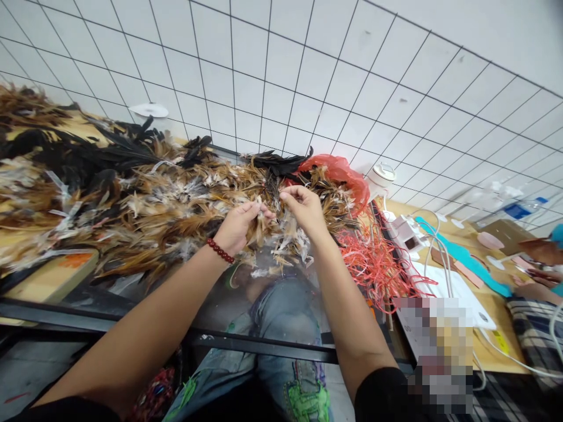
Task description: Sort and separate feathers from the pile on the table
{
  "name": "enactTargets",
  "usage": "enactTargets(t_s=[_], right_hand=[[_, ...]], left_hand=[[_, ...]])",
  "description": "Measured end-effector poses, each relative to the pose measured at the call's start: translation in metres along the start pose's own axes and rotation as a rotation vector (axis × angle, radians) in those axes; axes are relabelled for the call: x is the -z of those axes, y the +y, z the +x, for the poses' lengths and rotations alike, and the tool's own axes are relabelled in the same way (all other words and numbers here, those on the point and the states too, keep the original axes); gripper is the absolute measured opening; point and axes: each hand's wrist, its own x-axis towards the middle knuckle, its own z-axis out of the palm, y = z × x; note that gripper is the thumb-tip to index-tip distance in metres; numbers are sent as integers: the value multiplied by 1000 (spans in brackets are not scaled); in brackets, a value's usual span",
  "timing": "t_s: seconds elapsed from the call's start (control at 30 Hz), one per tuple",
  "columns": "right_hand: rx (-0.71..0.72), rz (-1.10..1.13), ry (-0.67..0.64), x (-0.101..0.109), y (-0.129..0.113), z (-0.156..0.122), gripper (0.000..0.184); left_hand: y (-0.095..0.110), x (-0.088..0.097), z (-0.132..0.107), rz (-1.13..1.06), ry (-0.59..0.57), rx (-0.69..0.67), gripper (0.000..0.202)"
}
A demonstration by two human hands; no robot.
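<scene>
Over a glassy tabletop (213,305), left hand (241,225) pinching a pale feather tuft (260,227) in its grip, right hand (304,210) near it, cannot tell whether that grip holds anything, brown feathers (189,217) heaped around, red plastic bag (341,171) beyond.

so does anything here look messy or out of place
The red strands to the right of the feathers look messy: they lie in a loose tangle with stray ends sticking out. Nothing looks clearly damaged.
</scene>
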Motion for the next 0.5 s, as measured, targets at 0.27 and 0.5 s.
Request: enactTargets(t_s=[0.27,0.5], right_hand=[[-148,-892,-275,55,3,-1,15],[-348,-1039,-398,66,22,-1,27]], left_hand=[[17,8,3,-345,41,29,16],[13,6,1,-259,-1,45,14]])
